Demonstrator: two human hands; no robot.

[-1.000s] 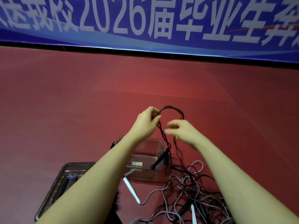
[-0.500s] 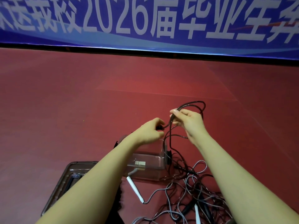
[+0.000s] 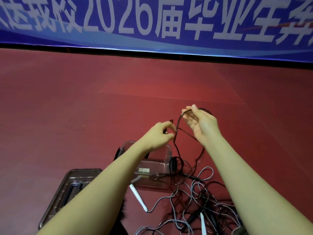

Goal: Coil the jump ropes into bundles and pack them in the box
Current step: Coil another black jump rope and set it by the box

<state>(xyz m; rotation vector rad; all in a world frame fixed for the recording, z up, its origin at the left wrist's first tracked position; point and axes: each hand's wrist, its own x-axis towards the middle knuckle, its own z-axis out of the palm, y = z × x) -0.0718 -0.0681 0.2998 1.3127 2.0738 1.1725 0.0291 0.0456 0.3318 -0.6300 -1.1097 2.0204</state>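
Note:
A black jump rope (image 3: 177, 133) hangs in loops between my hands above the red floor. My left hand (image 3: 160, 135) pinches one part of it, with a black end poking out above the fingers. My right hand (image 3: 200, 123) is raised higher, the cord looped over its spread fingers. The cord drops down to a tangle of grey and black ropes (image 3: 194, 200) on the floor. A clear plastic box (image 3: 162, 168) stands below my left wrist, partly hidden by my arm.
A dark clear lid (image 3: 67, 189) lies on the floor at the lower left. Two white rope handles (image 3: 138, 197) (image 3: 203, 224) lie among the tangle. A blue banner (image 3: 152, 22) with white characters runs along the far edge of the floor.
My right hand has risen and moved right, drawing the black cord into a longer loop. My left hand has dropped lower, keeping its pinch on the cord.

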